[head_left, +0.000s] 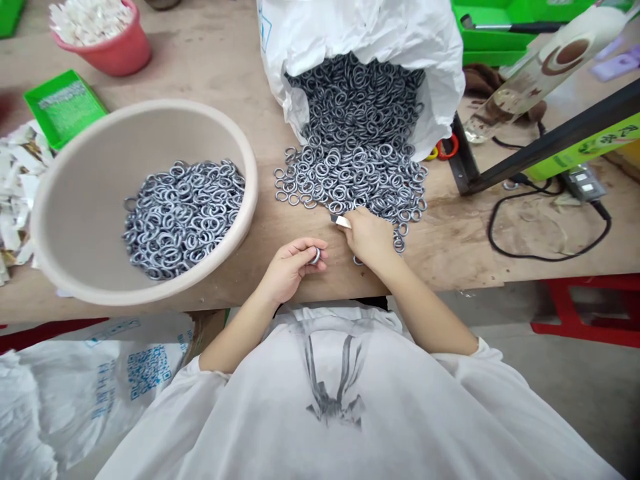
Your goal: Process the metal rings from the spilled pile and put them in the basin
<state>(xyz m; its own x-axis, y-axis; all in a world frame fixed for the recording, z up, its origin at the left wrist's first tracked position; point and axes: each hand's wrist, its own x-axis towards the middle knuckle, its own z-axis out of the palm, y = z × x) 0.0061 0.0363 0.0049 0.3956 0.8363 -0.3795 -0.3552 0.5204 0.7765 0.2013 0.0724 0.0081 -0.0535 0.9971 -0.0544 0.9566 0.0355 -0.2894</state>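
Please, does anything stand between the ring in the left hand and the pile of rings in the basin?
Yes: the right wall of the basin stands between the ring in the left hand and the pile. Nothing visible stands between that hand and the basin.

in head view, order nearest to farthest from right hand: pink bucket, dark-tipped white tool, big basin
1. White tool: held in the right hand
2. Big basin: on the left
3. Pink bucket: far left, beyond the basin
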